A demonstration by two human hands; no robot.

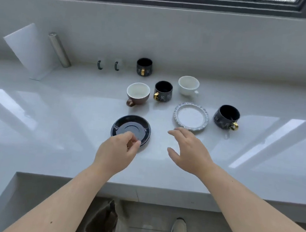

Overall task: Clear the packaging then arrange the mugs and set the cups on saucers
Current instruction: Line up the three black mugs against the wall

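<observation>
A black saucer (131,126) lies flat on the white counter (52,123). My left hand (117,150) pinches its near rim with thumb and fingers. My right hand (188,150) hovers open just in front of a white saucer (191,117) with a crinkled rim. Behind the saucers stand a brown cup (137,95) with a white inside, a black mug (163,91) with a gold handle, and a white cup (188,85). A second black mug (144,66) is at the back wall, a third (226,116) at the right.
Two white mugs with dark handles (100,64) (117,65) stand against the back wall. A white board (30,50) and a metal cylinder (59,50) lean at the back left. Below the counter edge, crumpled packaging (103,222) lies on the floor beside my shoe (179,231).
</observation>
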